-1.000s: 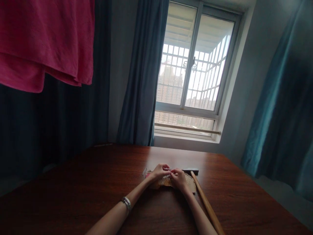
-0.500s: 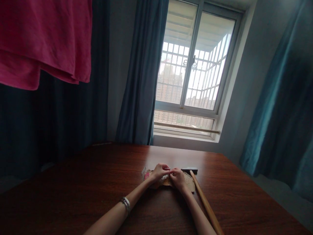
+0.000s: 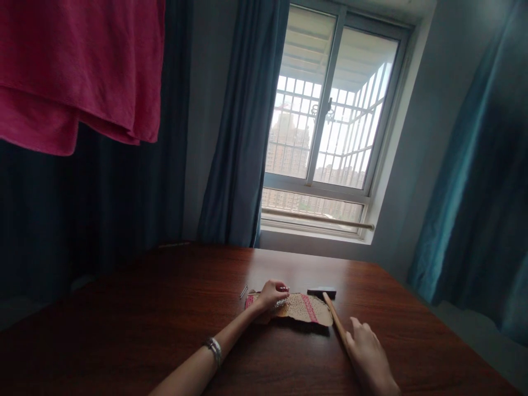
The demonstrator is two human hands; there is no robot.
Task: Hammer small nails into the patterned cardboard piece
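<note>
My left hand (image 3: 270,295) is over the left part of a beige patterned piece (image 3: 303,308) with pink bands, whose material I cannot make out. Its fingertips are pinched together; what they hold, if anything, is too small to name. To the right lies a hammer with a black head (image 3: 322,292) and a long wooden handle (image 3: 336,320). Against the handle's near part rests my right hand (image 3: 367,346), its fingers spread forward and not wrapped round the wood. The handle's lower end is hidden behind this hand.
Two thin metal pieces, perhaps nails (image 3: 243,292), lie left of the patterned piece. All this is on a brown wooden table (image 3: 165,313). Beyond it are a barred window (image 3: 309,181) and blue curtains (image 3: 231,143). Pink cloth (image 3: 103,71) hangs at upper left.
My right hand has left the left fingertips and moved right and nearer, to the hammer handle. More of the patterned piece shows. My left hand stays pinched in place.
</note>
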